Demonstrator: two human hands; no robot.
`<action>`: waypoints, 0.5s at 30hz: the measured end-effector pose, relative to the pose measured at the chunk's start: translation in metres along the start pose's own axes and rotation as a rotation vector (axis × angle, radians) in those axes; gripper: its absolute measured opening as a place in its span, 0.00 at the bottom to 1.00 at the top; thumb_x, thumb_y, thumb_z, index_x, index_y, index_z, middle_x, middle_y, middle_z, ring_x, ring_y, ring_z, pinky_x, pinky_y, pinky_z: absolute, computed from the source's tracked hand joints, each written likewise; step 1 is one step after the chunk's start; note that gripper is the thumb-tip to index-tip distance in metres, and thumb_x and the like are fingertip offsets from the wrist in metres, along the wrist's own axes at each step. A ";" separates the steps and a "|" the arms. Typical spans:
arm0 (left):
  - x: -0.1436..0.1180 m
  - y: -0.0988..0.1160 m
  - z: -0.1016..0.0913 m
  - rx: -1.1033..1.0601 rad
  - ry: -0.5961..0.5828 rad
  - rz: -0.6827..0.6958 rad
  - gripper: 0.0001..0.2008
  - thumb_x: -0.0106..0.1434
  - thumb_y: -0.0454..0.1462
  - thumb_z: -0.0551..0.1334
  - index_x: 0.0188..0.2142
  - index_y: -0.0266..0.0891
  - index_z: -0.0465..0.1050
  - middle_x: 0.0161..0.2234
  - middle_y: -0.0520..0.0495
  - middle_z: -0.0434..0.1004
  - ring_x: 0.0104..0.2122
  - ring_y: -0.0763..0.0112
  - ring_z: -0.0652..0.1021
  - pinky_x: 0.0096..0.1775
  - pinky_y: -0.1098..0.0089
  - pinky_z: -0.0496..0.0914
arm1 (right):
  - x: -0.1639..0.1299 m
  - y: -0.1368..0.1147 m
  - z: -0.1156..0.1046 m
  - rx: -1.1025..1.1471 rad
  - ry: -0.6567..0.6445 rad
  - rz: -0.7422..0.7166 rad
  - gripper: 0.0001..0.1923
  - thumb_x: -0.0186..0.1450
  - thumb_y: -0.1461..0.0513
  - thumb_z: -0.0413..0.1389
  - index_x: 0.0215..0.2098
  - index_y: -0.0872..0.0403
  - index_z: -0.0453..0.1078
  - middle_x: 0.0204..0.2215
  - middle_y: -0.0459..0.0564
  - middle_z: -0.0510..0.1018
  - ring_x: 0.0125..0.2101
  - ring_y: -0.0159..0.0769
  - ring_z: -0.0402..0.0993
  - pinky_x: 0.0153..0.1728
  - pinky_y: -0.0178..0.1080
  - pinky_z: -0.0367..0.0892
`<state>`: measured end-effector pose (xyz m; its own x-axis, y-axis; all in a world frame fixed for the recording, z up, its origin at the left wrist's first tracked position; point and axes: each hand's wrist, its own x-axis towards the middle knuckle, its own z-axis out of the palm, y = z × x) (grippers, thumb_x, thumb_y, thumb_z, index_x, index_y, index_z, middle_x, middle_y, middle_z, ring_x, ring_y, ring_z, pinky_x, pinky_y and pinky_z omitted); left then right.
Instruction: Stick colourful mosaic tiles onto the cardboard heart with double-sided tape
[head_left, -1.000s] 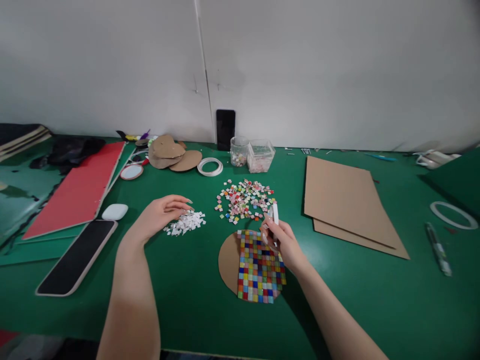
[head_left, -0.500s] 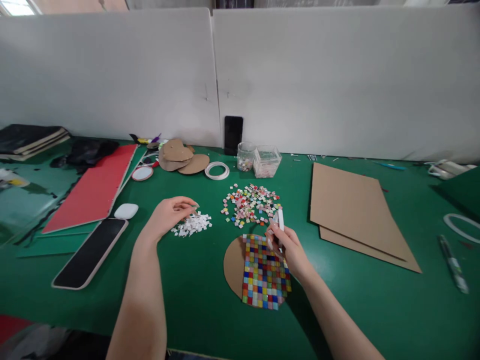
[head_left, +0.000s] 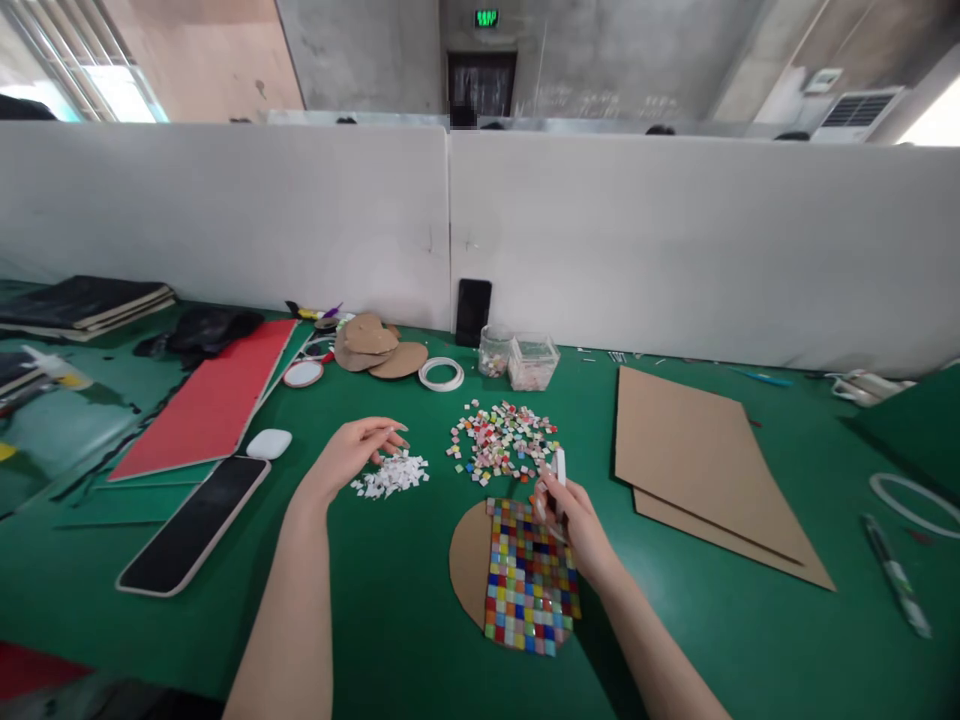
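Note:
My left hand (head_left: 358,452) hovers at the upper left of a pile of small white chips (head_left: 394,474). Its fingers are bent and a little apart, with nothing visible in them. My right hand (head_left: 574,515) is closed around a white curved object (head_left: 559,468), whose kind is partly hidden by the fingers. Beneath that hand lies a round cardboard disc (head_left: 468,568). Colourful square mosaic tiles (head_left: 517,590) cover its right part in rows, while a bare strip of cardboard shows at the left. Loose coloured tiles (head_left: 501,440) are scattered just beyond the disc.
Clear containers (head_left: 534,365) and a propped phone (head_left: 473,312) stand by the white partition (head_left: 300,210). Cardboard sheets (head_left: 690,450) lie right, with a pen (head_left: 896,575) beyond. Another phone (head_left: 193,525), a white case (head_left: 269,443) and a red board (head_left: 214,400) lie left.
The view has tilted up, so the wall and door beyond the partition show. My left hand's fingers have lifted slightly and spread; my right hand stays over the disc with the white object.

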<state>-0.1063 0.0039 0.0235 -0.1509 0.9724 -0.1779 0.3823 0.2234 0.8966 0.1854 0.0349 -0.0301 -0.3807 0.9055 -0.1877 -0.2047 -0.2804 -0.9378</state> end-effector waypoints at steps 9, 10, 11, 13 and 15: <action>-0.001 -0.003 -0.001 -0.094 -0.047 0.030 0.18 0.59 0.46 0.54 0.43 0.39 0.69 0.45 0.42 0.73 0.45 0.61 0.73 0.38 0.68 0.69 | 0.008 0.011 -0.008 -0.042 0.092 -0.107 0.24 0.56 0.44 0.52 0.16 0.53 0.57 0.09 0.37 0.53 0.10 0.23 0.45 0.12 0.30 0.43; -0.001 -0.003 -0.001 -0.113 -0.042 0.033 0.18 0.58 0.46 0.55 0.44 0.39 0.69 0.46 0.42 0.73 0.46 0.60 0.73 0.39 0.68 0.69 | 0.010 0.014 -0.009 -0.054 0.121 -0.124 0.24 0.55 0.44 0.53 0.17 0.53 0.58 0.10 0.37 0.54 0.11 0.23 0.46 0.12 0.30 0.43; -0.001 -0.002 0.000 -0.132 -0.036 0.042 0.18 0.58 0.46 0.56 0.44 0.39 0.69 0.46 0.42 0.72 0.46 0.60 0.72 0.41 0.67 0.69 | 0.012 0.017 -0.011 -0.069 0.152 -0.144 0.24 0.54 0.43 0.53 0.17 0.54 0.59 0.10 0.37 0.55 0.11 0.23 0.46 0.12 0.30 0.43; -0.001 -0.002 0.001 -0.158 -0.016 0.064 0.19 0.57 0.46 0.57 0.44 0.38 0.68 0.45 0.41 0.73 0.46 0.59 0.73 0.42 0.65 0.69 | 0.016 0.024 -0.013 -0.102 0.205 -0.189 0.24 0.53 0.43 0.55 0.16 0.54 0.59 0.11 0.37 0.54 0.12 0.23 0.46 0.12 0.30 0.42; 0.001 -0.004 0.003 -0.149 0.026 0.084 0.17 0.56 0.45 0.58 0.42 0.37 0.68 0.43 0.40 0.75 0.42 0.60 0.75 0.42 0.65 0.69 | 0.019 0.029 -0.014 -0.131 0.237 -0.244 0.25 0.52 0.44 0.55 0.15 0.54 0.59 0.11 0.38 0.55 0.13 0.23 0.48 0.14 0.30 0.46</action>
<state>-0.1055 0.0038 0.0182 -0.1481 0.9848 -0.0911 0.2555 0.1270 0.9584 0.1846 0.0485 -0.0649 -0.1118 0.9937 -0.0024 -0.1405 -0.0182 -0.9899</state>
